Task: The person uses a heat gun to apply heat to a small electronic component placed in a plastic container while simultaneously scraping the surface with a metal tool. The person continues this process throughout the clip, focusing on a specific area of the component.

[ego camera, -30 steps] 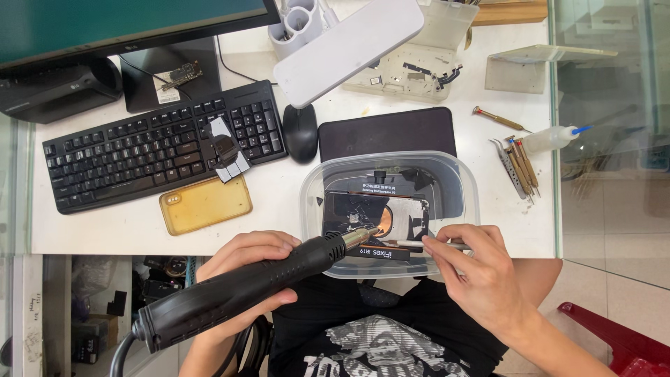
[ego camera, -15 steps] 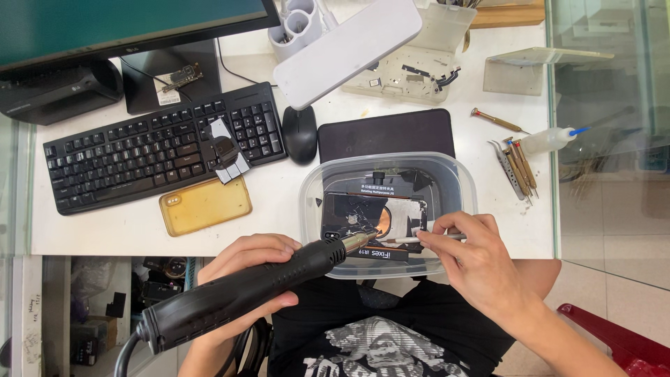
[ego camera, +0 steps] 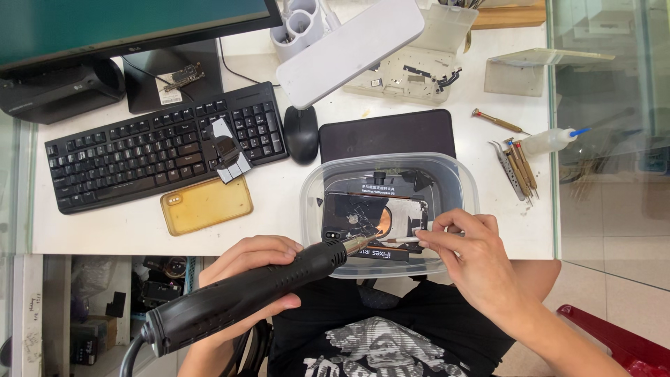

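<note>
A: What is hard to make out here?

B: The person's face is out of frame, and the monitor is cut off at the top edge. The tool pinched in the right hand is thin and pale; its kind is unclear.

A: Any labels?

B: A black strip with white print lies at the near side of the clear plastic tub, and a small white sticker sits on the monitor stand.

A: Where is the work?

B: An opened phone lies inside the tub. The left hand is wrapped around a black heat tool, its metal tip over the phone's near edge. The right hand's fingertips, closed on the thin tool, sit just right of that tip.
</note>
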